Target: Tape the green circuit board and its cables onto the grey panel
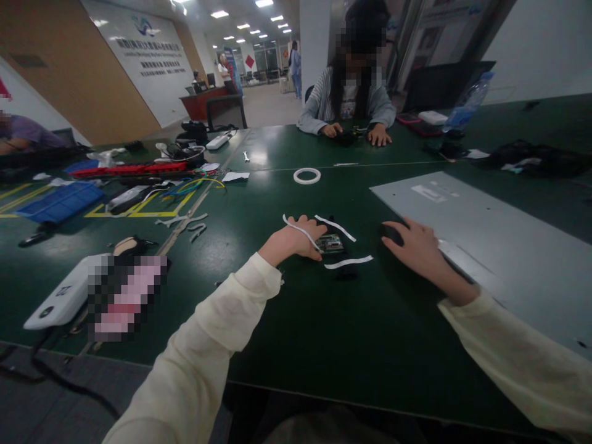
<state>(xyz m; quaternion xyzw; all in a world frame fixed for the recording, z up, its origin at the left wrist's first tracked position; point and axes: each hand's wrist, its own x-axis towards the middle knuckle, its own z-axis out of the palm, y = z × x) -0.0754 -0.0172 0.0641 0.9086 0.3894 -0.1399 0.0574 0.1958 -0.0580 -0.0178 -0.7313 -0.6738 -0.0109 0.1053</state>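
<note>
A small green circuit board (331,244) lies on the dark green table in front of me, with dark parts at its edges. The curled fingers of my left hand (300,238) hold its left side; a white strip (303,231) runs across that hand. Two more white strips (348,262) lie by the board, one beyond it and one on the near side. To the right, my right hand (414,245) grips a black rounded cover (393,233), shaped like a computer mouse top. Its underside is hidden.
A white tape roll (307,176) lies farther off. A large grey panel (490,228) covers the right side. At left are crumpled strips (185,223), a blue tray (62,202) and a white power strip (69,293). A person (354,98) sits opposite, hands on a dark object.
</note>
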